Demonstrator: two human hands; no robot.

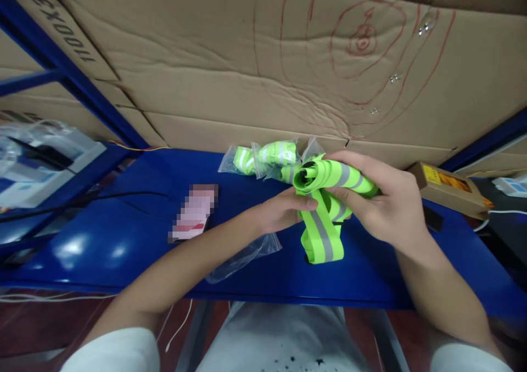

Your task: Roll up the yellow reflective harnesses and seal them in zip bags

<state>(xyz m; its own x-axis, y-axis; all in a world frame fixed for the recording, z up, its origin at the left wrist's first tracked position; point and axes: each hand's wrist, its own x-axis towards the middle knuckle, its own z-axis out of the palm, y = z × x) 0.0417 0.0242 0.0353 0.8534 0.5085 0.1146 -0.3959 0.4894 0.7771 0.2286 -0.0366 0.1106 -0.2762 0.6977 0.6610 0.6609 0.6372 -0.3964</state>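
A neon-yellow reflective strap (323, 232) with grey stripes is partly rolled up between my hands, above the blue table. My right hand (387, 202) wraps round the rolled part from the right. With thumb and fingers, my left hand (286, 207) pinches the strap from the left, where a loop hangs down. Behind the roll lie clear bags (275, 155) holding more neon-yellow straps with light stripes. Under my left wrist, a flat clear zip bag (247, 257) lies on the table, partly covered by my forearm.
The blue table (135, 213) backs onto a cardboard wall (206, 59) with red rings drawn on it. A pixelated pink phone-like object (193, 213) lies left of centre. A cardboard box (450, 188) stands at the right, and white equipment (49, 163) with a black cable at the left.
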